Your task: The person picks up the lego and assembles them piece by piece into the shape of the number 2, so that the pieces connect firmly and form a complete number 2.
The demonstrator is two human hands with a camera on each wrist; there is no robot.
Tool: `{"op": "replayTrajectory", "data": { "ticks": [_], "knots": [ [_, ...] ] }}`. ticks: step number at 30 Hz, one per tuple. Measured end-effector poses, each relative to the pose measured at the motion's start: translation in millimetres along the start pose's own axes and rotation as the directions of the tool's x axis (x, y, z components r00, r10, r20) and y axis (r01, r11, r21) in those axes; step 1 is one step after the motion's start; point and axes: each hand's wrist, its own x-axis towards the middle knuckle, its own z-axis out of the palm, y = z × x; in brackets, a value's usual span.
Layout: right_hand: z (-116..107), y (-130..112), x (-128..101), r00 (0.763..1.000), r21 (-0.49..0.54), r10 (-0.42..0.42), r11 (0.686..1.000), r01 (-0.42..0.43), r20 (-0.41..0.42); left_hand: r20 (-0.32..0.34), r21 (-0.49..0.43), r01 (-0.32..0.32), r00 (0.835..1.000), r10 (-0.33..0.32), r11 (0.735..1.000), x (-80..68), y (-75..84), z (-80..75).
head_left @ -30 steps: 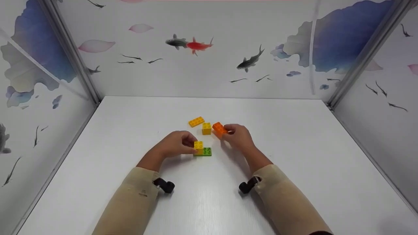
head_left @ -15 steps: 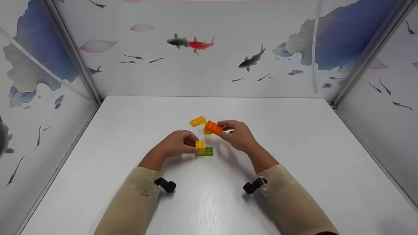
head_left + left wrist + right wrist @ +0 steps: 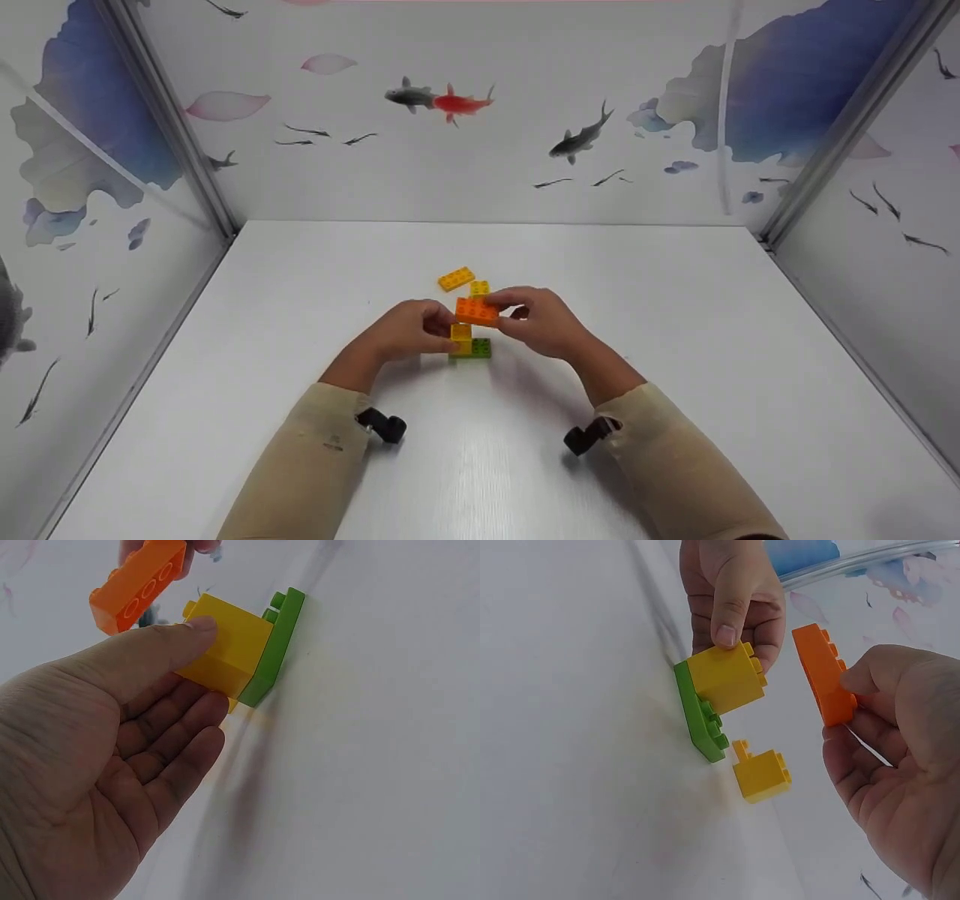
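Hovering just above the small stack near the middle of the bench [image 3: 675,315], an orange brick [image 3: 477,311] is pinched by its end between the thumb and fingers of the right hand [image 3: 541,322], studs up and not yet touching anything below. Under it sits a yellow cube brick [image 3: 460,336], pressed onto the left end of a flat green plate [image 3: 480,348]; the left hand [image 3: 409,330] steadies that cube, thumb curled on one face and fingers on the side toward the person, as the left wrist view shows. The orange brick is longer than the cube, so if it comes down off-centre or tilted its studs may miss and it could tip off the overhanging side. Pressing hard with only the cube braced could also rock the thin green plate, whose right end carries nothing. The steadying thumb lies close to the cube's top edge and risks being nipped as the brick seats. A second yellow cube [image 3: 480,288] stands just behind the stack and a flat yellow-orange brick [image 3: 456,278] lies beyond it toward the bench's far edge; a slip of the right hand could knock the nearer one.
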Motion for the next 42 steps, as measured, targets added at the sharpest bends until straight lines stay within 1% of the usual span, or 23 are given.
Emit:
{"op": "replayTrajectory", "data": {
  "ticks": [6, 14, 20, 23, 26, 31, 36, 42],
  "knots": [
    [2, 7, 1, 1.0, -0.013, 0.006, 1.0, -0.005, 0.022, 0.001, 0.001, 0.01, 1.0, -0.01, 1.0, 1.8, -0.4, 0.5],
    [6, 7, 1, 0.998, -0.039, -0.027, 0.999, 0.029, 0.053, 0.008, -0.036, 0.001, 1.0, -0.001, 0.999, 2.3, -3.3, -1.0],
    [8, 6, 1, 0.998, -0.064, 0.014, 0.998, -0.009, 0.066, 0.014, -0.044, 0.004, 1.0, -0.004, 0.999, 2.5, -4.1, -1.1],
    [10, 7, 2, 0.997, -0.077, 0.013, 0.997, -0.008, 0.072, 0.015, -0.041, 0.005, 1.0, -0.005, 0.999, 2.6, -4.3, -0.7],
    [10, 8, 2, 0.997, -0.075, 0.006, 0.997, -0.001, 0.074, 0.013, -0.038, 0.003, 1.0, -0.003, 0.999, 2.8, -4.5, -0.4],
    [11, 7, 1, 0.997, -0.064, 0.025, 0.998, -0.02, 0.076, 0.014, -0.04, -0.011, 1.0, 0.012, 0.999, 2.8, -4.8, -0.5],
    [11, 5, 1, 0.996, -0.071, 0.03, 0.997, -0.024, 0.079, 0.016, -0.043, -0.011, 1.0, 0.012, 0.999, 2.4, -3.9, -1.3],
    [11, 6, 1, 0.997, -0.065, 0.008, 0.998, -0.003, 0.077, -0.003, -0.042, -0.016, 1.0, 0.016, 0.999, 0.7, -1.4, -3.5]
  ]
}}
